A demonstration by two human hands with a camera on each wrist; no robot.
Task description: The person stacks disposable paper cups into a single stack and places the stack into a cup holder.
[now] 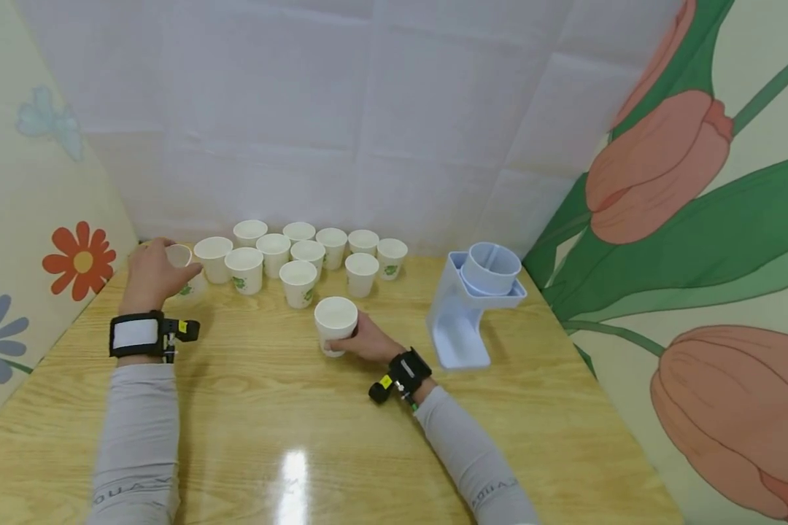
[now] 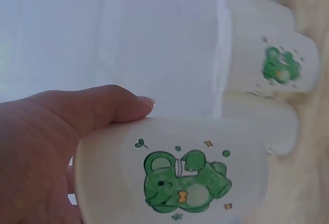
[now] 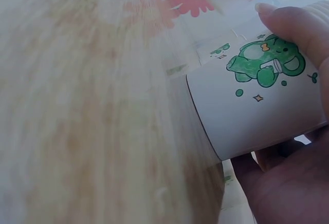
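Observation:
At the left end of a group of white paper cups, my left hand (image 1: pixel 149 275) grips one paper cup (image 2: pixel 205 131) by its sides near the rim. A green bear print faces the left wrist camera, and the thumb lies along the cup wall. My right hand (image 1: pixel 376 341) holds another white paper cup (image 1: pixel 336 315) upright, in front of the group. In the right wrist view, several rims show close together at the top of the held cup (image 3: pixel 257 116), like nested cups. The fingers of the right hand are partly hidden behind it.
Several upright paper cups (image 1: pixel 299 283) stand along the back of the wooden table (image 1: pixel 249 430). To the right is a light blue stand (image 1: pixel 461 343) carrying a round light blue holder (image 1: pixel 492 271). A white sheet (image 1: pixel 289 109) hangs behind; flower-printed panels (image 1: pixel 689 277) flank the table.

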